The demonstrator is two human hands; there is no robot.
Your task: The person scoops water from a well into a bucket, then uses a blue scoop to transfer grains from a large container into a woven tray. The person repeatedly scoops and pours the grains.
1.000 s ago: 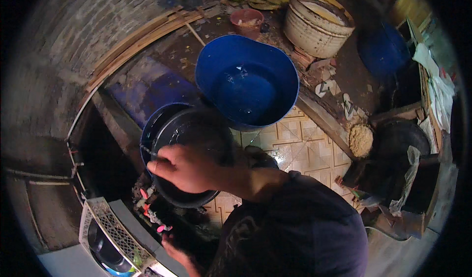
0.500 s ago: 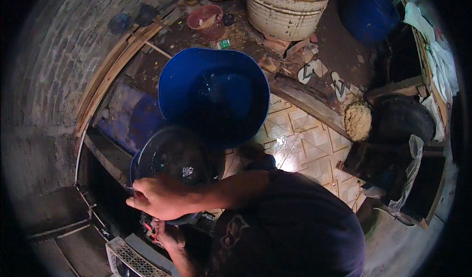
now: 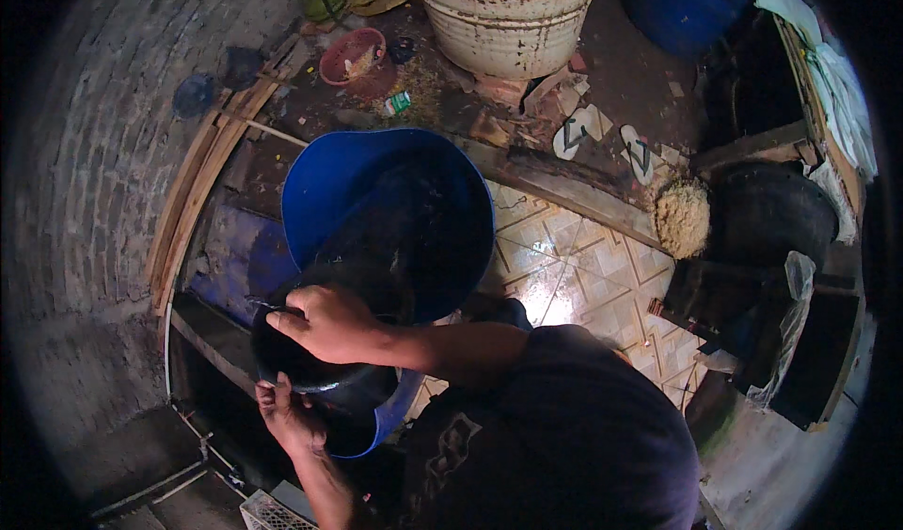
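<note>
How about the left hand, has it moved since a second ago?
Yes: the left hand has moved forward, from beside the white crate to beyond it.

we count two hands (image 3: 337,325) near, two black tubs (image 3: 293,353) (left and right), three blue tubs (image 3: 315,187), one red basket (image 3: 369,77) far left, one whitish drum (image 3: 508,36) far, and two flip-flops (image 3: 636,157) far right.

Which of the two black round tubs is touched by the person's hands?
The black tub left of centre: the right hand and left hand are both on it. The other black tub, far right, stands untouched.
</note>
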